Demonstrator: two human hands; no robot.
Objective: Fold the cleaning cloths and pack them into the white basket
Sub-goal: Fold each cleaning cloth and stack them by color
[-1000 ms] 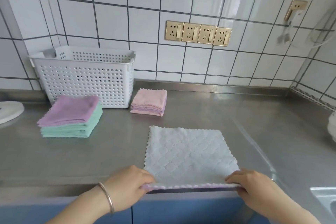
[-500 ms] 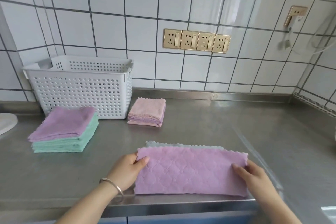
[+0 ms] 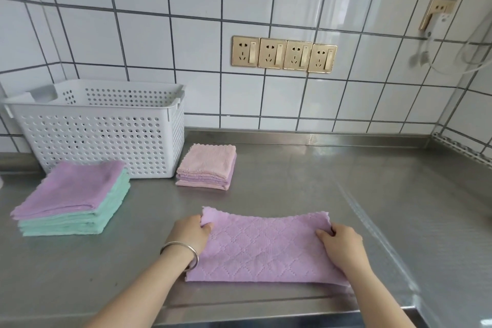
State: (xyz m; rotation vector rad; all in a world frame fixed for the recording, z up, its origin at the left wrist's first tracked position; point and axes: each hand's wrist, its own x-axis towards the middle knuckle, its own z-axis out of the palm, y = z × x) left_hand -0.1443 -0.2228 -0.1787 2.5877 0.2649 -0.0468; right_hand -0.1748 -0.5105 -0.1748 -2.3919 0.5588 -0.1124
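A purple cleaning cloth (image 3: 263, 247), folded in half into a wide strip, lies on the steel counter in front of me. My left hand (image 3: 190, 234) pinches its far left corner. My right hand (image 3: 342, 243) pinches its far right corner. The white perforated basket (image 3: 106, 136) stands at the back left against the tiled wall. In front of the basket sits a stack of larger cloths (image 3: 72, 200), purple on top and green below. A small stack of folded pink and purple cloths (image 3: 206, 166) lies just right of the basket.
The steel counter (image 3: 346, 194) stretches to the right toward a tiled corner. Four gold wall sockets (image 3: 283, 54) sit above the counter. A plugged-in white cable (image 3: 436, 24) hangs at the upper right. The counter's front edge runs just below the cloth.
Both hands lifted the cloth's near edge and carried it away from me onto the far edge, folding the cloth in half with its purple side up. The blue-grey side is now hidden.
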